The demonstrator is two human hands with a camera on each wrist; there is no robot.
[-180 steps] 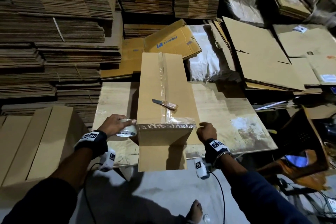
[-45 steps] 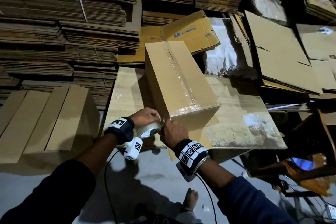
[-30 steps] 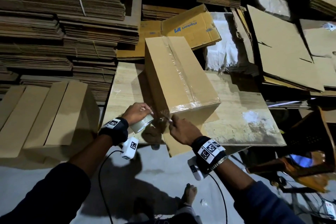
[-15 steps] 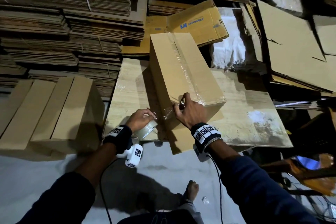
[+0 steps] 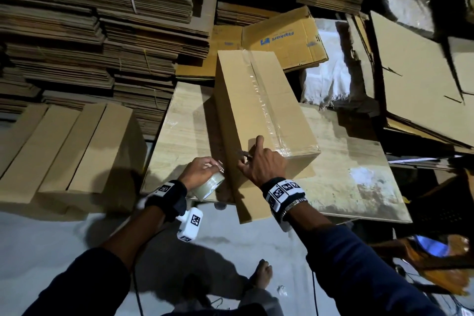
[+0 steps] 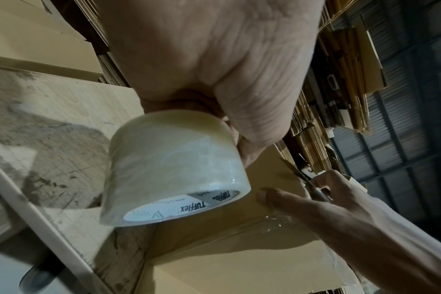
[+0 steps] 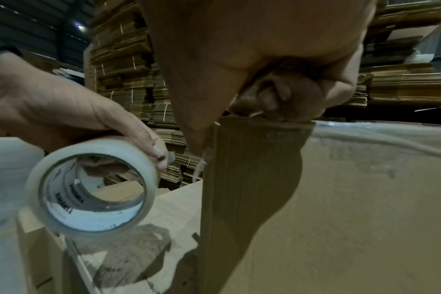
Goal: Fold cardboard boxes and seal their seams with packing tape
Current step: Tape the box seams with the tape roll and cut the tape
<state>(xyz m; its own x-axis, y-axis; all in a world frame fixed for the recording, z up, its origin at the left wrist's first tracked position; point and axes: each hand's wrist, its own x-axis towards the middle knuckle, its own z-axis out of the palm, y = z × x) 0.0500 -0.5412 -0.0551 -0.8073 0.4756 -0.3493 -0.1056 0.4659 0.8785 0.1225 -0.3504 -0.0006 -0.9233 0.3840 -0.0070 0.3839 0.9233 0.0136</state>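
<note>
A long cardboard box [image 5: 256, 110] lies on the wooden table [image 5: 346, 161], with clear tape along its top seam and over its near end. My left hand [image 5: 200, 170] grips a roll of clear packing tape [image 5: 207, 183] just left of the box's near corner. My right hand [image 5: 261, 161] rests on that corner, index finger stretched along the top, the other fingers curled round a small knife [image 5: 242, 154]. The left wrist view shows the roll [image 6: 174, 169] beside the box [image 6: 214, 258]. In the right wrist view the thumb presses the box [image 7: 365, 218] edge, near the roll [image 7: 91, 191].
Tall stacks of flat cardboard [image 5: 102, 33] fill the back and left. Folded boxes [image 5: 64, 149] stand on the floor at the left. A printed box [image 5: 282, 36], a white sack [image 5: 328, 72] and loose cardboard sheets [image 5: 410, 72] lie behind and to the right. A bare foot [image 5: 261, 274] is below the table's edge.
My right hand with the knife has risen from the tape strand between roll and box onto the box's near left corner. The roll has come away from the box.
</note>
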